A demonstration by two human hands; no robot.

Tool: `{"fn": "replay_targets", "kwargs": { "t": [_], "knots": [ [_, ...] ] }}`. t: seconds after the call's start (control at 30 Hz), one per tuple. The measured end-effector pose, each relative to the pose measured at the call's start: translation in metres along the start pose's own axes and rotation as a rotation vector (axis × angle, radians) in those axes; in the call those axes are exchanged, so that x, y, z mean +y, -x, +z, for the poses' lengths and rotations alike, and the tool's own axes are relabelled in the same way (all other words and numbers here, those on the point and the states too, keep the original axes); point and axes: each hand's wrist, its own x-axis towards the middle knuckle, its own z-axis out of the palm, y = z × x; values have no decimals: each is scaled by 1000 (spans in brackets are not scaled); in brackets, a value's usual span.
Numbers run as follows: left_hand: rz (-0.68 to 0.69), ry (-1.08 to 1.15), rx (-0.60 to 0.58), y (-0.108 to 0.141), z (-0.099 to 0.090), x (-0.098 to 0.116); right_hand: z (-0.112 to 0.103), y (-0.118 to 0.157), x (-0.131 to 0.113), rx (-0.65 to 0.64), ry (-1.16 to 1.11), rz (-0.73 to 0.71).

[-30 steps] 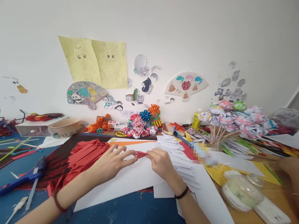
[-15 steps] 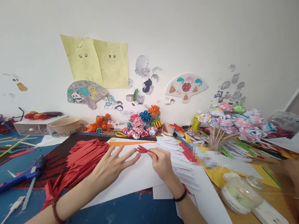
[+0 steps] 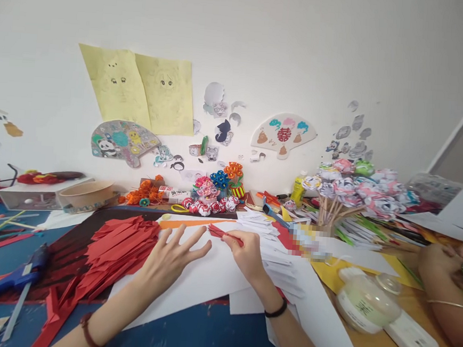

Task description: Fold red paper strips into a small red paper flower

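In my right hand [image 3: 245,252] a folded red paper strip [image 3: 216,233] is pinched between thumb and fingers, its pointed ends facing left. My left hand [image 3: 175,254] hovers just left of it, fingers spread, with nothing in them. Under both hands lies a large white paper sheet [image 3: 195,280]. A heap of red paper strips [image 3: 119,247] is to the left of my left hand. Beside my right hand, a fanned stack of white paper pieces [image 3: 282,263] spreads over the sheet.
A blue glue gun [image 3: 14,279] lies at left. Paper flowers on sticks [image 3: 354,188] stand at the back right. A clear bottle [image 3: 365,304] sits on the wooden table at right. Another person's hands [image 3: 444,265] work at the right edge, wearing a bracelet.
My left fingers have moved slightly away from the red strip, which my right hand still holds. The whole view has shifted a little, and more of the other person's hands shows.
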Motion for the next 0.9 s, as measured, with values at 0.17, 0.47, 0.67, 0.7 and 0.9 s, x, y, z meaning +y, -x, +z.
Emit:
{"fn": "replay_targets", "kwargs": {
  "t": [0.17,0.47,0.67,0.7,0.9],
  "knots": [
    [53,-24,33,7,4,6,2,-1,4,-15,114,49],
    [-235,407,78,-14,-6,30,11,9,12,58,412,-237],
    [-438,945,-32,-37,-18,24,15,10,16,89,627,-413],
    [-453,1083,-91,-40,-20,21,15,10,17,87,648,-420],
    [-593,1955,-244,-45,-35,16,14,10,19,85,659,-417]
  ]
}}
